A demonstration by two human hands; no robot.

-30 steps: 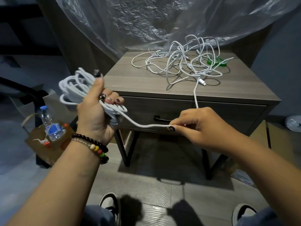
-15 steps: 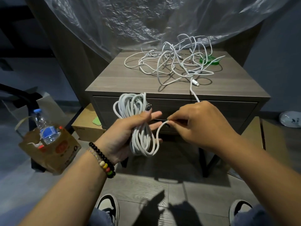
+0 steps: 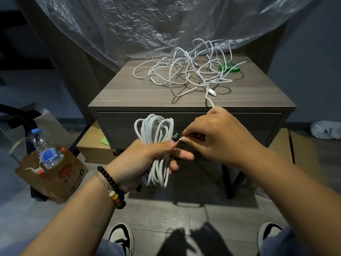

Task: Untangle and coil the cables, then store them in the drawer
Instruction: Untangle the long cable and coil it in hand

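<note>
My left hand (image 3: 147, 157) grips a coil of white cable (image 3: 156, 130) around its middle, held upright in front of the shut drawer (image 3: 125, 126) of a wooden nightstand (image 3: 140, 95). My right hand (image 3: 215, 137) pinches the same cable right beside the left thumb; from the top of this hand the cable runs up over the nightstand's front edge. It leads into a tangle of white cables (image 3: 188, 71) on the nightstand top, where a white plug (image 3: 212, 92) lies at the tangle's near side. The drawer's handle is hidden behind my hands.
A green tape roll (image 3: 228, 67) lies under the tangle at the back right. A paper bag (image 3: 55, 174) holding a water bottle (image 3: 46, 150) stands on the floor at left, a cardboard box (image 3: 94, 148) sits under the nightstand. Plastic sheeting (image 3: 147, 21) hangs behind.
My left hand swung the coil from the far left to the drawer front. My right hand closed in from an arm's stretch of cable until it meets the left thumb.
</note>
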